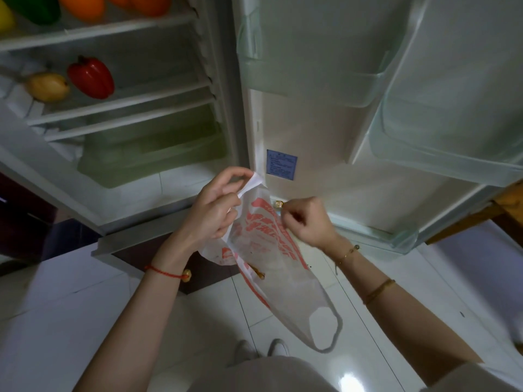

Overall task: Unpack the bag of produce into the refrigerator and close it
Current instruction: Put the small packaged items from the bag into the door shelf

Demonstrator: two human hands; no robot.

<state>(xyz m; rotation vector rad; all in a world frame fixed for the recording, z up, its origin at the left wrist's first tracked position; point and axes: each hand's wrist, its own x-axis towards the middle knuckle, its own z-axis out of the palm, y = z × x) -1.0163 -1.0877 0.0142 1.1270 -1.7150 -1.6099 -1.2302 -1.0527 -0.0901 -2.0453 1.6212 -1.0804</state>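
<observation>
A thin white plastic bag with orange print hangs limp in front of the open refrigerator. My left hand pinches its top edge. My right hand grips the bag's other side. A handle loop dangles low over the floor. The bag looks flat, with only small brown bits inside. On a middle shelf lie a red pepper and a yellowish-brown fruit. The top shelf holds orange produce, a green item and a yellow one.
The refrigerator door stands open to the right, with clear door bins. A greenish crisper drawer sits at the bottom. White tiled floor lies below, my shoes on it. A wooden piece is at right.
</observation>
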